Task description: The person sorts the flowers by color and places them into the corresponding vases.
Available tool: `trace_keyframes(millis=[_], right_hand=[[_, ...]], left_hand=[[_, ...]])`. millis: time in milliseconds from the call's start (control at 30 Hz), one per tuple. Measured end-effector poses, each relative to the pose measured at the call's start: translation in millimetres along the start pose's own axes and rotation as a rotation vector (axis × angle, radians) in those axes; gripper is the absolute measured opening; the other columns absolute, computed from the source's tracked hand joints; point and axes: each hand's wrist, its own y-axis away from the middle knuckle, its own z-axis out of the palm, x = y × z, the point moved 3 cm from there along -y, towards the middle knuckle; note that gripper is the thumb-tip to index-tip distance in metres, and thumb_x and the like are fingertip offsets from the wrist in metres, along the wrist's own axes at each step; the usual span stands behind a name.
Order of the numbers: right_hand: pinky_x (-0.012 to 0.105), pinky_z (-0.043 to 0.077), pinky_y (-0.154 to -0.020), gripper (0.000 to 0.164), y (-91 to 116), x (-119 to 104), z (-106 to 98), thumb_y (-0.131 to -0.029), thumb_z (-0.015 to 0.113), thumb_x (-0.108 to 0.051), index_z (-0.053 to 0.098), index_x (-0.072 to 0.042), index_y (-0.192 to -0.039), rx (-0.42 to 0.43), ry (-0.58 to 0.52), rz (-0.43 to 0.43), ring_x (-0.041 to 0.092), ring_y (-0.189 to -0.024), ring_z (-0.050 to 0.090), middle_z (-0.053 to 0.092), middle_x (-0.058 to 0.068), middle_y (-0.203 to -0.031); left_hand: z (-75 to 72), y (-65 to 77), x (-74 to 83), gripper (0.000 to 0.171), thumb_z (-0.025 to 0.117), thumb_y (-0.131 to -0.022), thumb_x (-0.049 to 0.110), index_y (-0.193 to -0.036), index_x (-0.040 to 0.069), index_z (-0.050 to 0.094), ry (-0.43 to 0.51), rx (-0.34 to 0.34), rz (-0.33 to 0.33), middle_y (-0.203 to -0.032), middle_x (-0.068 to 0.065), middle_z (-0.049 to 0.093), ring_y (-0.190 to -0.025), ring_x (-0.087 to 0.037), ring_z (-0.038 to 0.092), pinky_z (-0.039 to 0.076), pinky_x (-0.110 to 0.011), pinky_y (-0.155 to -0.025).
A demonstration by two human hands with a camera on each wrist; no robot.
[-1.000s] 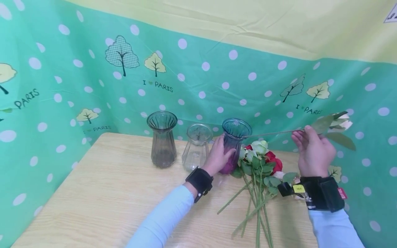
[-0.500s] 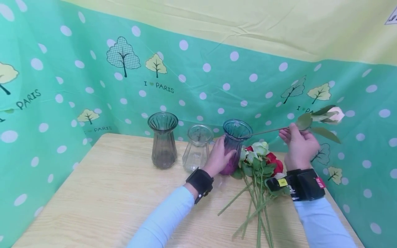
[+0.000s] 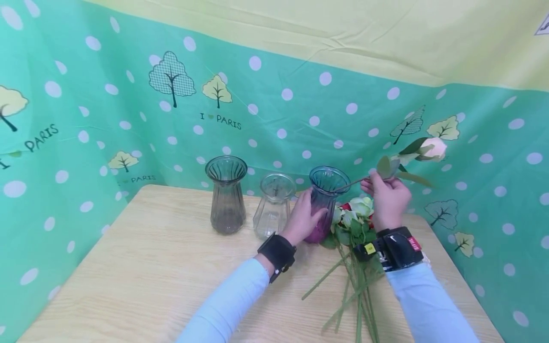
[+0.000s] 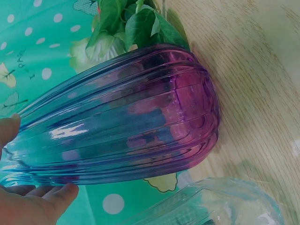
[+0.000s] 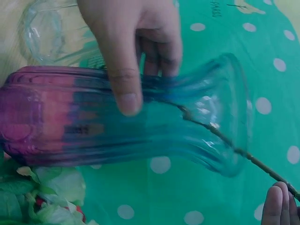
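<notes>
My left hand (image 3: 302, 219) grips the middle of a ribbed glass vase (image 3: 329, 202), teal at the top and purple at the base. In the left wrist view that vase (image 4: 126, 117) stands on the table, fingers and thumb on opposite sides. My right hand (image 3: 389, 200) pinches the stem of a pale pink rose (image 3: 433, 148) just below its leaves. The bloom points right and upward. Seen from the right wrist, the rose's brown stem (image 5: 218, 133) slants through the vase's mouth into its neck.
A clear glass vase (image 3: 273, 209) stands just left of the held one, and a grey glass vase (image 3: 227, 202) farther left. Several roses (image 3: 358, 214), pale green and red, lie right of the held vase, stems toward the front. Patterned cloth (image 3: 274, 109) hangs behind the wooden table (image 3: 171, 276).
My right hand has moved left toward the vase, carrying the rose, and the stem has slid farther into the vase's mouth. My left hand has stayed on the vase.
</notes>
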Motion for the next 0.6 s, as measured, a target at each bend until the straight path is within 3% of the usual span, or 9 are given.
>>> trace_keyframes(millis=[367, 600], right_hand=[[0.019, 0.058, -0.07, 0.009, 4, 16, 12, -0.084, 0.067, -0.007, 0.059, -0.005, -0.085, -0.089, 0.109, -0.015, 0.008, -0.065, 0.067, 0.068, -0.003, -0.07], [0.015, 0.055, -0.077, 0.033, 3, 18, 12, -0.088, 0.06, -0.005, 0.055, 0.006, -0.119, -0.146, 0.183, -0.011, 0.007, -0.08, 0.066, 0.064, -0.003, -0.087]], left_hand=[[0.6, -0.5, -0.3, 0.068, 0.061, -0.091, 0.028, -0.143, -0.003, 0.029, -0.019, 0.012, 0.0, -0.142, -0.019, 0.041, -0.133, -0.028, 0.041, 0.034, -0.036, -0.113], [0.7, -0.3, -1.3, 0.068, 0.061, -0.091, 0.028, -0.142, -0.004, 0.029, -0.024, 0.02, 0.017, -0.141, -0.02, 0.042, -0.132, -0.028, 0.041, 0.035, -0.036, -0.112]])
